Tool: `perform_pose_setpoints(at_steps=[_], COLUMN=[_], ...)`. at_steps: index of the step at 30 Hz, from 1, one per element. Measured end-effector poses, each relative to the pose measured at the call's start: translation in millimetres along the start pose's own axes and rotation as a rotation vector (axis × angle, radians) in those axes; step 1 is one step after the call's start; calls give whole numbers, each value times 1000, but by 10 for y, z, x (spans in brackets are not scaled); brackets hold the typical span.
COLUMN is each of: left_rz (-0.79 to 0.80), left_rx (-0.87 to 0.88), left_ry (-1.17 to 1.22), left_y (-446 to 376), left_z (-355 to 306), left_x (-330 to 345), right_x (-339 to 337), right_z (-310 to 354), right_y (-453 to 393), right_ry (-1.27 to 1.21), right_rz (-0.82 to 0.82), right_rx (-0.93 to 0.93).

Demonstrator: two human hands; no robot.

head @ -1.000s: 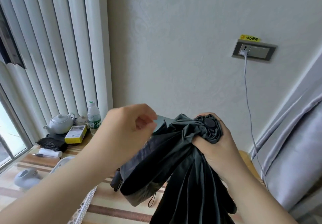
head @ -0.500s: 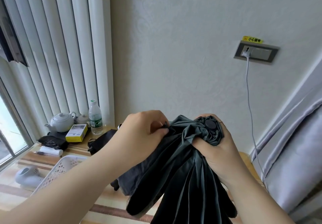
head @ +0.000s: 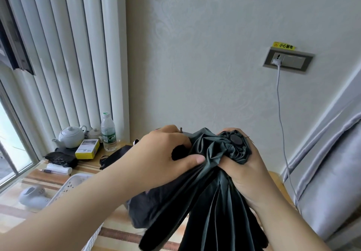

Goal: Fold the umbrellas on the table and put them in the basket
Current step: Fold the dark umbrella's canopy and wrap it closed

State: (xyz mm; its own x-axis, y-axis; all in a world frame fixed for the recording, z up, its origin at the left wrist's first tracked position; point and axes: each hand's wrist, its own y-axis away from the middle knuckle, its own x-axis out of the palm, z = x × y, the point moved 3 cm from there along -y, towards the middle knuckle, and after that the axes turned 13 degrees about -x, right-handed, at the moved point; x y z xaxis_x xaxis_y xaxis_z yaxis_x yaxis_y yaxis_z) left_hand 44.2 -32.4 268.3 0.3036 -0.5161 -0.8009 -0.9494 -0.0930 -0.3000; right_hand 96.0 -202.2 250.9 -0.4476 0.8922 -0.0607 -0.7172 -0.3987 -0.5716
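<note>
I hold a dark grey-green umbrella [head: 213, 198] upright in front of me, its black top cap pointing up and its loose canopy hanging in folds. My right hand [head: 240, 174] grips the gathered fabric just under the cap. My left hand [head: 166, 157] pinches a fold of the canopy beside it, with a metal rib tip sticking up behind the fingers. A white perforated basket [head: 72, 184] stands on the table at the lower left, partly hidden by my left forearm. Another black folded umbrella [head: 115, 155] lies on the table behind my left hand.
The striped wooden table [head: 58, 174] carries a white teapot [head: 70, 136], a yellow box [head: 87, 149], a water bottle [head: 108, 132], a black pouch [head: 58, 158], a pen and a white gadget [head: 34, 197]. A charger cable [head: 281, 118] hangs from the wall socket; a grey curtain is at right.
My left hand came down from a raised position onto the canopy and now pinches a fold next to my right hand. The view tilted slightly, showing more of the basket.
</note>
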Motion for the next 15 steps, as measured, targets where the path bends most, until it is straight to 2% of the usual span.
perform_pose_setpoints(at_steps=[2,5,10,15], left_rz=[7,-16,32,26], left_rx=[21,35,63,48], left_ry=[-46,42,131,50], left_y=[13,5,-51,-34], left_z=[-25,-11,84,66], left_x=[23,10,-20,-57], right_x=[8,-21,-110,-48], right_z=[11,-7,-22,-57], right_y=[-3,3,-12,10], right_ry=[6,-13,-67,-105], right_rz=[9,0,-33,-22], right_rx=[-16,-2,8,50])
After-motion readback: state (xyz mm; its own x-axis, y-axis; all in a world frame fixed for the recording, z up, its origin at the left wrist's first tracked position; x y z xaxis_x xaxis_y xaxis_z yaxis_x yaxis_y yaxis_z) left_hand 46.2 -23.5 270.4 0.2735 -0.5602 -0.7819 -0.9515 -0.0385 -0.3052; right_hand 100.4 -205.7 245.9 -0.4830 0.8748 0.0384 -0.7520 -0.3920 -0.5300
